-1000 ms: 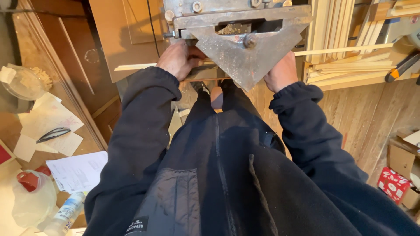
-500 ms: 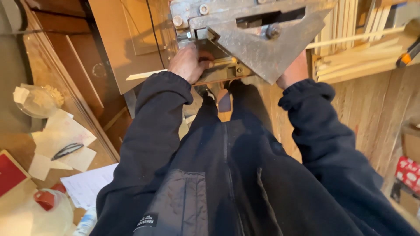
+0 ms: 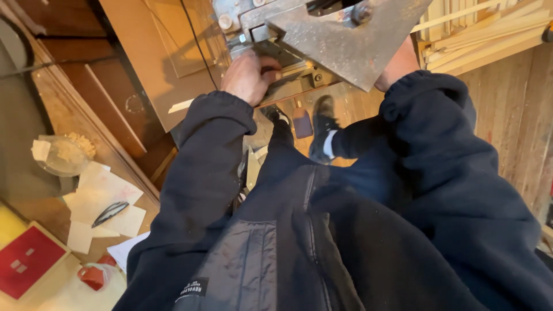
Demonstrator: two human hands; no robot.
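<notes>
A wood workshop with a plank floor [image 3: 518, 132] — seen from above. Far left, a clear bowl [image 3: 62, 155] sits near paper scraps [image 3: 101, 198] and a red square card [image 3: 26, 259]. Brown boards [image 3: 155, 63] lean beside them. In the middle, the left hand [image 3: 249, 76] is curled tight around a thin wood strip [image 3: 276, 78] on the grey metal machine [image 3: 340, 34]. To the right, the right hand [image 3: 398, 64] is mostly hidden behind the machine's plate — I cannot tell its grip. Pale wood sticks [image 3: 489, 31] lie far right.
</notes>
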